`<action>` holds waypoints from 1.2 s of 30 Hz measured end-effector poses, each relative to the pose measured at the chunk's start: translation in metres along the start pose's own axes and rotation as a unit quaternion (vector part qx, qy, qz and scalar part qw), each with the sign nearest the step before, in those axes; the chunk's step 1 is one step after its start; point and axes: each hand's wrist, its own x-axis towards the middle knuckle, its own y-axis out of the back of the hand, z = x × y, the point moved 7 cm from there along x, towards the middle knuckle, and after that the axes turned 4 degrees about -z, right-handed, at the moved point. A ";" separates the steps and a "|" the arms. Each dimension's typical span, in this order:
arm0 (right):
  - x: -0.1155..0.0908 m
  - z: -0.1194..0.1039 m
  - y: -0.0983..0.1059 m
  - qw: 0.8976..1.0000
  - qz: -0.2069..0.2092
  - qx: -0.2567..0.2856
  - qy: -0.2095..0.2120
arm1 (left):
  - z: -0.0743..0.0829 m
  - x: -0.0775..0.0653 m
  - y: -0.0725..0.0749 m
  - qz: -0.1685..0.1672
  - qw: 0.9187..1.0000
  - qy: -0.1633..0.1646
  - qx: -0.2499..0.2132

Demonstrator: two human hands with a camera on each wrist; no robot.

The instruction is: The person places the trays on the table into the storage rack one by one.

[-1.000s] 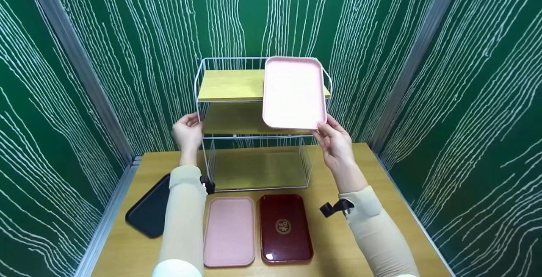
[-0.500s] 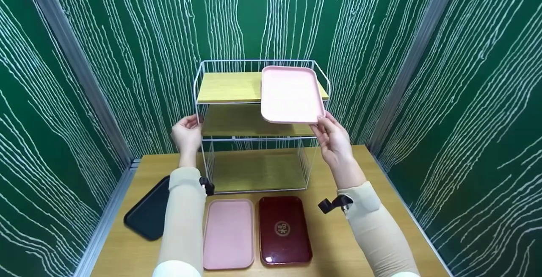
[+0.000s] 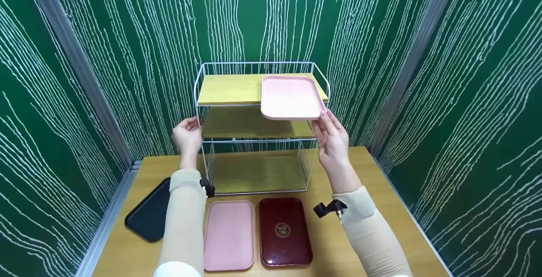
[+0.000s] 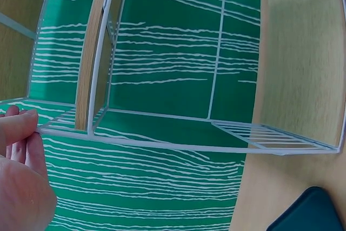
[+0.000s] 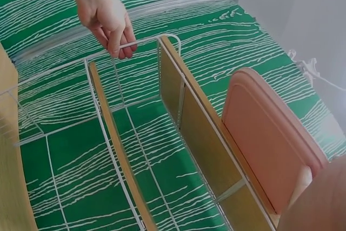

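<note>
With thumb and fingers, my right hand (image 3: 334, 139) holds a pink rectangular tray (image 3: 291, 98) by its near right corner. The tray is over the right part of the top shelf (image 3: 228, 88) of a white wire rack with wood-coloured boards. In the right wrist view the tray's underside (image 5: 265, 139) faces the top board; whether they touch I cannot tell. My left hand (image 3: 187, 135) pinches the rack's left side wire near the middle shelf (image 3: 245, 122). The left wrist view shows its thumb and fingers (image 4: 33, 147) at the wire frame (image 4: 162, 143).
On the wooden table (image 3: 338, 243), in front of the rack, a second pink tray (image 3: 229, 234) lies beside a dark red tray (image 3: 284, 243) with a gold emblem. A black tray (image 3: 148, 213) sits at the left, partly behind the left forearm. Green white-streaked walls (image 3: 254, 14) enclose the table.
The pink tray in my right hand has come down and tipped from steep to flatter over the top shelf. My left hand has stayed on the rack's side.
</note>
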 end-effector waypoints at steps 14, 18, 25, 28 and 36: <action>-0.006 -0.003 -0.001 0.960 -0.035 -0.219 0.173 | 0.001 -0.001 0.000 0.005 1.000 -0.001 -0.020; -0.005 -0.003 -0.001 0.949 -0.022 -0.251 0.188 | 0.000 -0.001 -0.001 0.000 1.000 0.008 -0.028; -0.002 -0.003 -0.003 0.940 -0.019 -0.271 0.205 | 0.001 -0.003 -0.002 -0.006 0.999 0.019 -0.043; -0.001 -0.005 -0.003 0.937 -0.015 -0.278 0.213 | 0.001 -0.003 -0.003 -0.006 0.999 0.015 -0.038; 0.008 -0.005 -0.003 0.925 -0.006 -0.298 0.234 | -0.002 -0.001 -0.001 -0.003 1.000 0.019 -0.021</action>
